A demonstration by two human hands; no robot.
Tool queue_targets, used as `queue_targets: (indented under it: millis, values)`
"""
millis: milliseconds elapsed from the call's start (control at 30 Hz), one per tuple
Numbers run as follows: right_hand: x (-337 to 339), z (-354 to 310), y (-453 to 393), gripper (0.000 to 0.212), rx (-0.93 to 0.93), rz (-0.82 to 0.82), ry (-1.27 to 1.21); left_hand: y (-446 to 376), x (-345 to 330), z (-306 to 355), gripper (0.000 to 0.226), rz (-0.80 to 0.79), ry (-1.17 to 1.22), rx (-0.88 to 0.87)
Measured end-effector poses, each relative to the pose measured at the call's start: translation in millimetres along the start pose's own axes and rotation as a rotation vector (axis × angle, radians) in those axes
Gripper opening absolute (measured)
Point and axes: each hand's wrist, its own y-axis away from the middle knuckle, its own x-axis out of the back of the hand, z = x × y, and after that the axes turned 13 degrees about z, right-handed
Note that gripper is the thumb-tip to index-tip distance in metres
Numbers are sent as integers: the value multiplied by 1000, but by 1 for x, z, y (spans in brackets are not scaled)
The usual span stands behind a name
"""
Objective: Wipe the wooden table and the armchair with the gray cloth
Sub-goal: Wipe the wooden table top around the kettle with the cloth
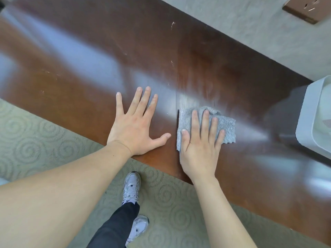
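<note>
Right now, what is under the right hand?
The gray cloth lies flat under the right hand, on the wooden table. Its edges show around the fingers; the cloth's middle and the tabletop beneath are covered.

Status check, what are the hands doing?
Right hand flat on gray cloth. Left hand braced on wooden table. White bin ahead.

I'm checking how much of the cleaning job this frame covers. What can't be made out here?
Head view, the only one:
- Armchair: not in frame at all.
- White container: cut off by the right edge, contents unclear.
- Gray cloth: middle hidden under the right hand.
- Wooden table: far left is blurred and glary, so dust there is unreadable.
</note>
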Motion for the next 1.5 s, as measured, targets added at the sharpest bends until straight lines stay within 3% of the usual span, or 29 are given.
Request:
queue_targets:
  millis: [400, 667, 767, 900, 1100, 1367, 1500]
  values:
    - [-19, -24, -185, 57, 56, 64, 58, -4, 1, -3, 110, -38, 49, -20]
    - [-32, -76, -272, 58, -135, 82, 45, -3, -4, -5, 110, -11, 113, -27]
    - [-34, -111, -276, 60, -224, 42, 31, -3, -1, -3, 110, -24, 114, -28]
    - [-33, -120, -273, 56, 22, 11, -13, -3, -1, -4, 109, -37, 116, -21]
    - [-28, -82, -242, 51, 268, 46, -55, -3, 1, -3, 110, -51, 99, -20]
    - [-7, -45, -114, 51, 229, -11, -23, -4, 6, -3, 110, -88, 105, -5]
    - [-4, -40, -115, 51, 224, -55, 9, -4, 4, -4, 110, -84, 114, -8]
